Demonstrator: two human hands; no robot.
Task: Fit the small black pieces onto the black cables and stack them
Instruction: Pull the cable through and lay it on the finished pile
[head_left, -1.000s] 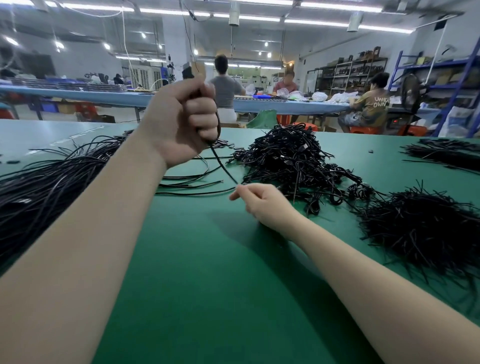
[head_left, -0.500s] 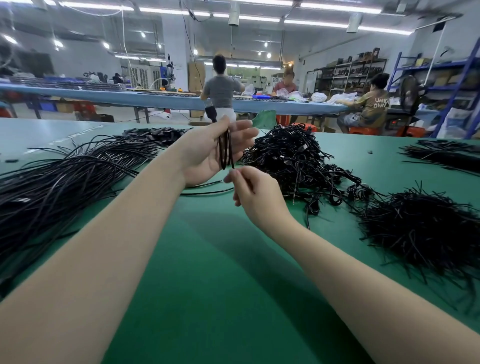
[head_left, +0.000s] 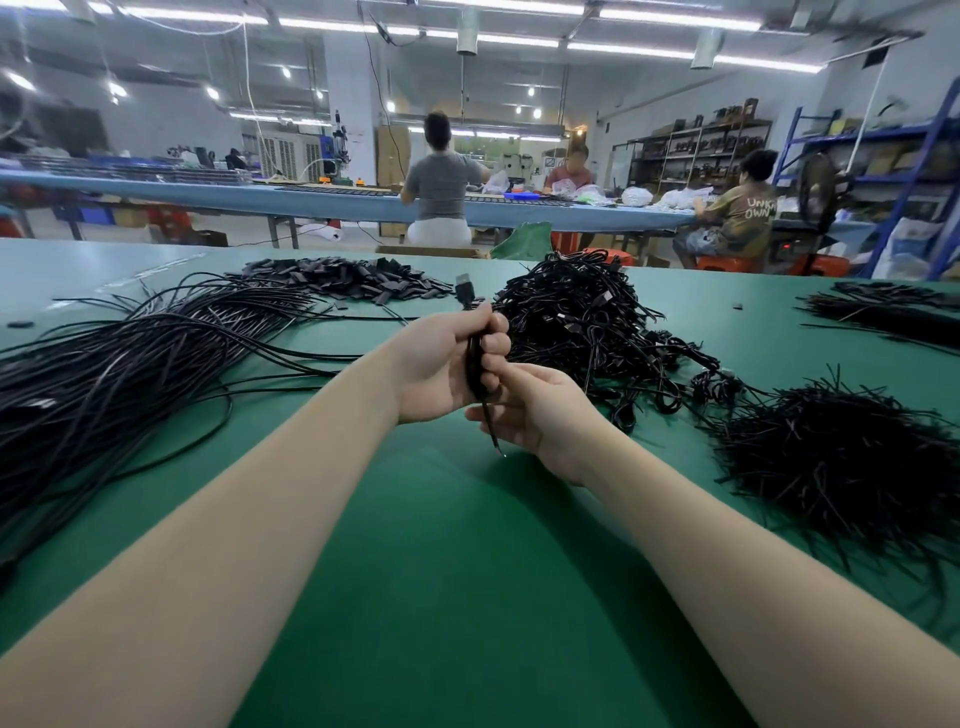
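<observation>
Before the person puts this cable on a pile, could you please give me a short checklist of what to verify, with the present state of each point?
1. Left hand grips the folded cable: ok, fingers are curled round it.
2. Right hand holds the cable's lower end: ok, the tip sticks out below the hand.
3. Plug free above the left hand: ok, it stands clear of the fist.
4. Small black piece fitted on this cable: cannot tell, the hands hide most of it.
5. Pile of coiled cables within reach: ok, it lies just beyond the hands.
6. Green table in front of the hands bare of cables: ok.
</observation>
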